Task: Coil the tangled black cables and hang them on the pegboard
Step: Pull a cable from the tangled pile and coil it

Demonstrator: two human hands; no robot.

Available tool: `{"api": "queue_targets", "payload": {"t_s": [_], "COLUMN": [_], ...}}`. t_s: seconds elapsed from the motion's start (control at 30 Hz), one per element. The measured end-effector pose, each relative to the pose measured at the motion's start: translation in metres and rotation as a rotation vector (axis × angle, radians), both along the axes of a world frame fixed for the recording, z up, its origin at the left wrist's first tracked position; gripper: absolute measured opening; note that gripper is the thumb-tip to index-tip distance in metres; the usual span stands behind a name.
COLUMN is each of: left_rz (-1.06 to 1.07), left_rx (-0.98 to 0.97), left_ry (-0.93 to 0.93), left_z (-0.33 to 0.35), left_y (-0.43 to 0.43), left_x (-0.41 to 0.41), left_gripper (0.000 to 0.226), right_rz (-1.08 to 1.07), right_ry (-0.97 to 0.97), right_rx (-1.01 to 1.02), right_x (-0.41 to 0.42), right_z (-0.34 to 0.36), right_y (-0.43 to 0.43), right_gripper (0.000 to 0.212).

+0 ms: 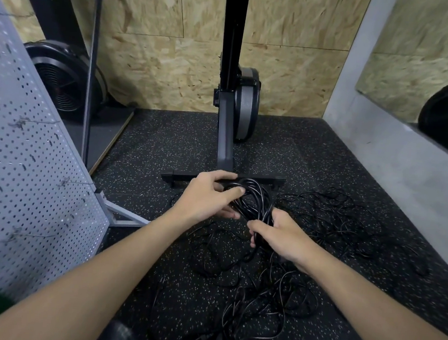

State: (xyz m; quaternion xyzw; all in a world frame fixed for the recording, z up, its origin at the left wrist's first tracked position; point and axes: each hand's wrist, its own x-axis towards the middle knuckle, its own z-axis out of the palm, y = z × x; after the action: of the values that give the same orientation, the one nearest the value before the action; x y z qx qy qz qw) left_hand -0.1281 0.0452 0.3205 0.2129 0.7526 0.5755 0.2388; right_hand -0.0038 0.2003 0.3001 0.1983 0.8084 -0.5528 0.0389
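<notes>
Head view, looking down at a black speckled floor [166,143]. At centre a coil [255,199] of looped black cable is held between both hands, just near of the cross-foot [270,179] of an upright black machine [227,132]. The left hand [210,195] grips the far, upper arc of the coil: its fingers curl over the top of the loops and its thumb lies across the near side of the strands. The right hand [284,239] grips the near, lower end, with its fingers wrapped round the gathered strands and its thumb pointing left. Both forearms are bare and reach in from the near edge. The loose cables [334,216] lie tangled on the floor. A thin mass spreads to the right of the hands, while heavier loops lie near of them, and strands run down from the coil into this tangle. The pegboard [31,154], a grey perforated panel, stands at the left and appears tilted in the wide-angle view; small hooks [20,123] project from it. Its pale angled foot [125,215] rests on the floor just left of the left forearm. A chipboard wall [159,57] closes the far side. A round black fan [63,82] stands at far left behind the pegboard, and a grey wall [380,142] bearing a mirror [426,65] runs along the right.
</notes>
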Motion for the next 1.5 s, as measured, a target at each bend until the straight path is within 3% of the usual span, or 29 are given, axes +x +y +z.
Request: {"api": "queue_targets", "payload": {"t_s": [0.17,0.27,0.43,0.5,0.6,0.8,1.0,1.1,1.17,1.23,1.33,1.43,1.5], "left_rz": [-0.075,-0.051,-0.066,-0.069,-0.062,-0.086,-0.140,-0.261,-0.357,-0.485,-0.684,-0.720,-0.685], "left_rx": [-0.101,-0.110,-0.182,-0.207,-0.248,-0.052,0.073,0.106,0.029,-0.144,-0.481,-0.606,-0.632], "left_ry": [0.267,0.339,0.471,0.522,0.578,0.089,-0.205,-0.333,-0.371,-0.281,0.080,0.270,0.333], "left_z": [0.004,0.005,0.005,0.000,-0.006,-0.014,-0.024,-0.033,-0.043,-0.051,-0.067,-0.085,-0.087], "left_y": [-0.006,-0.005,-0.007,-0.007,-0.007,-0.002,0.003,0.002,0.001,0.001,0.006,0.012,0.011], "left_x": [0.001,0.004,0.004,0.002,-0.004,-0.003,-0.004,-0.003,-0.002,0.003,0.012,0.014,0.010], "left_gripper": [0.046,0.049,0.027,0.022,0.039,0.040,0.079,0.081,0.073,0.058,0.030,0.019,0.022], "right_rz": [0.045,0.106,0.166,0.193,0.243,0.260,0.219,0.151,0.075,-0.004,-0.093,-0.188,-0.278], "right_ry": [-0.004,0.005,0.031,0.040,0.038,0.091,0.175,0.250,0.300,0.337,0.347,0.393,0.424], "right_rx": [0.034,0.190,0.362,0.393,0.413,0.204,0.071,0.044,0.034,-0.013,-0.146,-0.195,-0.125], "right_x": [0.003,0.004,0.008,0.009,0.012,0.014,0.010,0.008,0.007,0.005,0.003,0.004,0.005], "right_z": [-0.001,-0.003,0.001,0.001,0.007,0.008,0.010,0.015,0.017,0.018,0.017,0.018,0.021], "right_y": [0.002,0.002,-0.004,-0.003,0.002,0.013,0.014,0.015,0.018,0.020,0.022,0.025,0.032], "right_gripper": [0.012,0.018,0.032,0.027,0.012,0.014,0.021,0.010,0.006,0.014,0.025,0.025,0.021]}}
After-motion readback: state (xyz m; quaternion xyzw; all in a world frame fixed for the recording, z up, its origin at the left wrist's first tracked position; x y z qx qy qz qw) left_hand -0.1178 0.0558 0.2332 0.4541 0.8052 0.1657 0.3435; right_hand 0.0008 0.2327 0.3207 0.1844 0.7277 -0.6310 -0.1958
